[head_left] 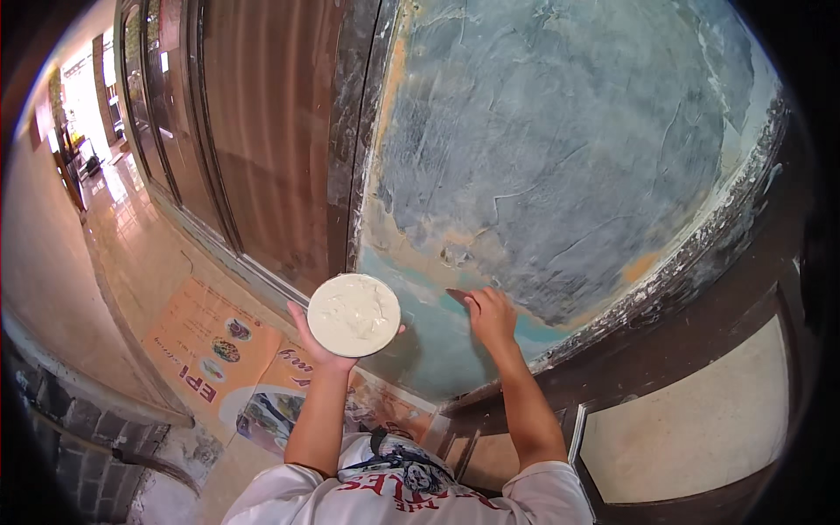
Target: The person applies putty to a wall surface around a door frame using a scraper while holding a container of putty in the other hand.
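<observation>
My left hand holds up a round tub of cream-white putty, its fingers wrapped around the side and underneath. The putty's surface is uneven, with ridges and scooped marks. Against the lower part of the wall, my right hand is closed on a small putty knife, whose dark blade points left; most of it is hidden by the fingers. Grey, streaky filler covers the upper wall. Around the knife, bare turquoise and tan patches show.
Left of the wall stands a brown door with a dark frame. An orange printed banner lies on the floor below. To the lower right is a dark wooden frame with a pale panel. A tiled passage runs off at far left.
</observation>
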`<state>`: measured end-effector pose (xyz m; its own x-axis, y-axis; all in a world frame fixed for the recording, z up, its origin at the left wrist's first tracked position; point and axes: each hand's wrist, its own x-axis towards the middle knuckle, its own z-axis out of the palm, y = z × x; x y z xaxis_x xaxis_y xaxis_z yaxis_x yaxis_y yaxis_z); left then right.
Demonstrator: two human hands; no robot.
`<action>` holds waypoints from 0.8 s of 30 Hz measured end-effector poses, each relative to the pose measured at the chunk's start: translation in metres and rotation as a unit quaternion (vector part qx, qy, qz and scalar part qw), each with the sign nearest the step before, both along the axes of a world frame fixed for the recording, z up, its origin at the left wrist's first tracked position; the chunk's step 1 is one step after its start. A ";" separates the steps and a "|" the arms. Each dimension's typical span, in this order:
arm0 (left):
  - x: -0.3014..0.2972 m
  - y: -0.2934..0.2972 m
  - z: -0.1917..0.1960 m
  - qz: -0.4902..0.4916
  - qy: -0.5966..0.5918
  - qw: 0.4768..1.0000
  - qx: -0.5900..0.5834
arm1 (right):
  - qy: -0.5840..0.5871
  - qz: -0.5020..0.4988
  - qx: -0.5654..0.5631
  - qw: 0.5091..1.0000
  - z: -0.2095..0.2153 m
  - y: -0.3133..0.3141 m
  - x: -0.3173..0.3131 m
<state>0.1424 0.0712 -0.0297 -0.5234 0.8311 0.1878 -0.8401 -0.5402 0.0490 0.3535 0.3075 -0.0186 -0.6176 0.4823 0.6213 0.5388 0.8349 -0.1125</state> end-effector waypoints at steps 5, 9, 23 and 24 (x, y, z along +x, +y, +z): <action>0.001 -0.003 -0.001 0.000 0.008 1.000 -0.005 | 0.077 0.067 -0.023 0.994 0.068 -0.032 -0.003; 0.006 -0.003 -0.002 -0.023 0.015 0.999 0.030 | 0.083 0.146 -0.013 0.986 0.108 -0.064 0.011; 0.032 -0.019 0.029 0.054 0.050 0.997 0.013 | -0.092 0.252 0.202 0.942 0.137 -0.110 0.027; 0.033 -0.019 0.031 0.047 0.068 0.995 0.047 | -0.091 0.249 0.209 0.941 0.138 -0.110 0.027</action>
<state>0.1756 0.0523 0.0014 -0.5627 0.7548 0.3372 -0.7745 -0.6239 0.1043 0.3805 0.1974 0.1199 -0.8173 -0.1590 0.5538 0.0471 0.9395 0.3393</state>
